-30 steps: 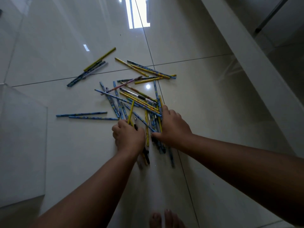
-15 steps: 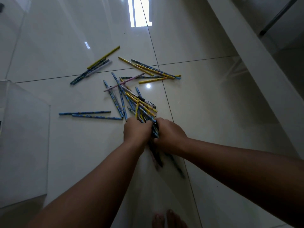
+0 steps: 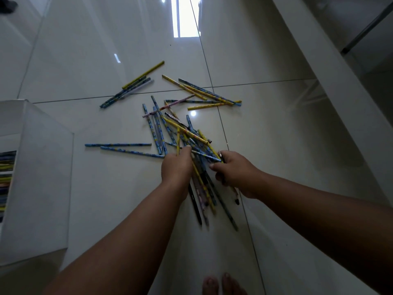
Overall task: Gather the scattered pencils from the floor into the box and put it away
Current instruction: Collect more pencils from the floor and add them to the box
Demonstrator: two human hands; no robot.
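Note:
Several blue and yellow pencils lie scattered on the glossy tiled floor. A thick bundle of pencils (image 3: 200, 177) is gathered between my hands, its tips fanning out toward my feet. My left hand (image 3: 175, 167) grips the bundle from the left, and my right hand (image 3: 234, 171) curls round it from the right. Two blue pencils (image 3: 119, 146) lie flat to the left, a small group (image 3: 131, 86) lies farther back, and more pencils (image 3: 204, 94) lie at the back right. The white box (image 3: 42, 177) stands at the left, with pencils showing inside at its left edge.
A white ledge or step (image 3: 340, 92) runs diagonally along the right side. My bare toes (image 3: 219, 284) show at the bottom edge. Grout lines cross the tiles under the pile.
Both hands have closed together on a bundle from the pile and lifted it slightly; the loose pencils ahead of them have shifted.

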